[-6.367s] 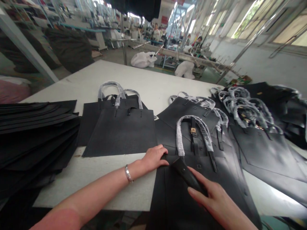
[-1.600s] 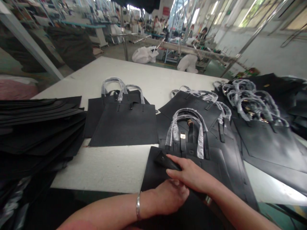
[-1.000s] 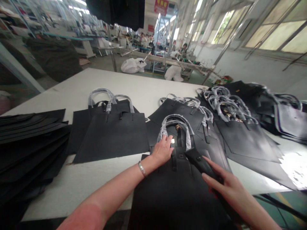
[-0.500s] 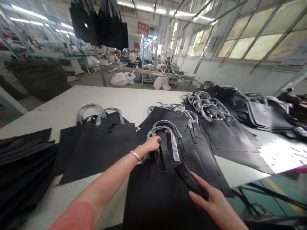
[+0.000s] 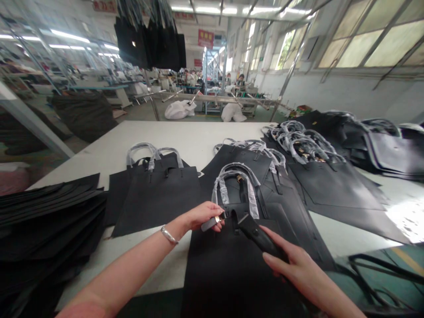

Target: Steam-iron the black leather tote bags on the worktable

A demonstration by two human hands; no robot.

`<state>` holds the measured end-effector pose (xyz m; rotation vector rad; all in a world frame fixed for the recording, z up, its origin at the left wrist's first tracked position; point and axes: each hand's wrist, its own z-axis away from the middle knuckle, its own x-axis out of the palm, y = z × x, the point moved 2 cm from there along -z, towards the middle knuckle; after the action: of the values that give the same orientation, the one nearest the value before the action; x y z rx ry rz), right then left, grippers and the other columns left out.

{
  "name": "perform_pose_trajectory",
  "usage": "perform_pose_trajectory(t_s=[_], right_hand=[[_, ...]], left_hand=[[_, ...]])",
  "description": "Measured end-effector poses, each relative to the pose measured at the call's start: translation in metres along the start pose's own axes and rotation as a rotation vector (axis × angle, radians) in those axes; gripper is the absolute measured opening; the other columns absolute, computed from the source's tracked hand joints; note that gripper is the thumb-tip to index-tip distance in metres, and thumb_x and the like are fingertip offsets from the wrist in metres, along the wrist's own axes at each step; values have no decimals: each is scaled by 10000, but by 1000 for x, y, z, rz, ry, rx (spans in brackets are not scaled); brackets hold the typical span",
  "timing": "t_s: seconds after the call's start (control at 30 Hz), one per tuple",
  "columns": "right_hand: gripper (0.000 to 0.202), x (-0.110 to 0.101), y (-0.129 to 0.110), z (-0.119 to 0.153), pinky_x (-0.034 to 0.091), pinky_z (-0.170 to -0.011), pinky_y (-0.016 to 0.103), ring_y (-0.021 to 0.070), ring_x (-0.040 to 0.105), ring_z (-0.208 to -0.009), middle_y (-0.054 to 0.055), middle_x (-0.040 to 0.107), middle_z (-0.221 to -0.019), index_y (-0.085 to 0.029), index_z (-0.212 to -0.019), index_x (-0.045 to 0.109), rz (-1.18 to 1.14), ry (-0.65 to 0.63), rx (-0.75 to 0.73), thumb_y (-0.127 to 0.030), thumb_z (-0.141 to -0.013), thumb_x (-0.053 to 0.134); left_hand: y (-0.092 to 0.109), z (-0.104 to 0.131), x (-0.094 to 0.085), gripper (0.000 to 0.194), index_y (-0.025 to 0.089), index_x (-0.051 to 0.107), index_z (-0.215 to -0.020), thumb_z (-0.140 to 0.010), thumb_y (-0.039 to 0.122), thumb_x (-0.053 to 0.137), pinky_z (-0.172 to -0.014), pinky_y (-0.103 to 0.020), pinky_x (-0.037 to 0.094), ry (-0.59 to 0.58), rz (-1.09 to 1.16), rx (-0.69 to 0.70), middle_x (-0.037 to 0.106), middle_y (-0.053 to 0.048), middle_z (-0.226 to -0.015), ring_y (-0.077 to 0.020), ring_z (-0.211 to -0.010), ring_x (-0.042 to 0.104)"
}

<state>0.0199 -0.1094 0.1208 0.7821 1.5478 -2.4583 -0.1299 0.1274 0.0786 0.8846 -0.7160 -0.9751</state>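
A black tote bag (image 5: pixel 225 269) lies in front of me, its paired handles (image 5: pixel 253 198) wrapped in clear plastic. My left hand (image 5: pixel 208 215) is closed at the bag's top edge, pinching a short black strap (image 5: pixel 208 224) with a small gold-coloured metal piece (image 5: pixel 217 218) on it. My right hand (image 5: pixel 291 263) grips a dark, thick-handled tool (image 5: pixel 256 232) whose blunt end is close to the bag's strap opening; its exact kind is unclear.
More black tote bags (image 5: pixel 159 194) lie to the left, with further bags (image 5: pixel 327 183) piled on the right of the pale table (image 5: pixel 185 132). Stacked black panels (image 5: pixel 49 216) fan out at far left. Black bags (image 5: pixel 149 42) hang from a rack beyond the table.
My left hand has moved down and drawn the strap leftward, turning it so the gold piece shows. The right hand stays nearly in place with the tool. The view has shifted left.
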Motion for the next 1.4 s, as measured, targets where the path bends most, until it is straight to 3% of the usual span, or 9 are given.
perform_pose_trajectory(t_s=[0.23,0.37,0.47,0.63,0.8,0.97,1.07,1.23,1.4], right_hand=[[761,0,-10,-9,438,-519,229,134,559,-600,-12,613,-749,-202,-1470,363,-297,-175,54,-444,-807,649],[827,-9,-16,-7,424,-503,213,119,546,-551,-38,581,-659,-205,-1476,337,-382,-85,121,-487,-775,673],[820,-11,-16,-1,426,-507,209,115,551,-551,-36,591,-656,-204,-1466,356,-381,-122,164,-487,-770,684],[867,-15,-12,0,420,-494,213,118,542,-545,-39,584,-648,-191,-1470,341,-391,-18,154,-516,-747,691],[853,-17,-12,8,421,-503,216,127,553,-563,-30,603,-645,-184,-1461,356,-384,-65,178,-513,-748,692],[851,-18,-4,5,437,-515,233,136,543,-561,-41,584,-614,-178,-1469,342,-308,35,121,-519,-762,670],[853,-20,9,7,450,-512,246,150,556,-576,-35,597,-647,-192,-1483,316,-272,52,128,-527,-777,658],[825,-17,26,25,451,-514,245,151,555,-589,-24,613,-692,-195,-1481,325,-264,16,156,-523,-797,648],[796,-11,31,38,489,-560,259,159,567,-628,2,673,-813,-210,-1486,325,-195,14,162,-525,-820,625]], left_hand=[[-41,-5,41,377,95,641,-968,-837,446,682,-557,-204,530,-1,280,133,651,-92,-841,-106,-612,599],[-47,-8,57,333,98,635,-1011,-876,402,641,-504,-167,488,32,396,160,648,-102,-873,-96,-606,586],[-47,-10,63,286,93,640,-992,-880,357,646,-474,-137,453,84,476,165,629,-84,-834,-75,-572,558],[-48,-10,70,208,74,632,-949,-905,275,604,-447,-122,430,13,638,146,602,-87,-826,-67,-561,534],[-49,-7,82,150,57,619,-943,-906,190,559,-412,-104,392,-71,773,72,579,-95,-815,-62,-543,516],[-52,-4,99,100,44,579,-814,-867,124,552,-436,-118,408,-142,1005,-188,502,-41,-719,-47,-511,470],[-56,-2,107,95,78,550,-747,-791,75,634,-548,-153,495,-52,920,-117,462,2,-669,-45,-517,476],[-66,3,117,366,118,531,-778,-575,99,835,-677,-258,562,230,742,123,530,-3,-728,-103,-650,558],[-78,8,121,443,130,498,-798,-543,194,854,-604,-224,495,325,579,197,558,3,-638,-116,-595,567]])
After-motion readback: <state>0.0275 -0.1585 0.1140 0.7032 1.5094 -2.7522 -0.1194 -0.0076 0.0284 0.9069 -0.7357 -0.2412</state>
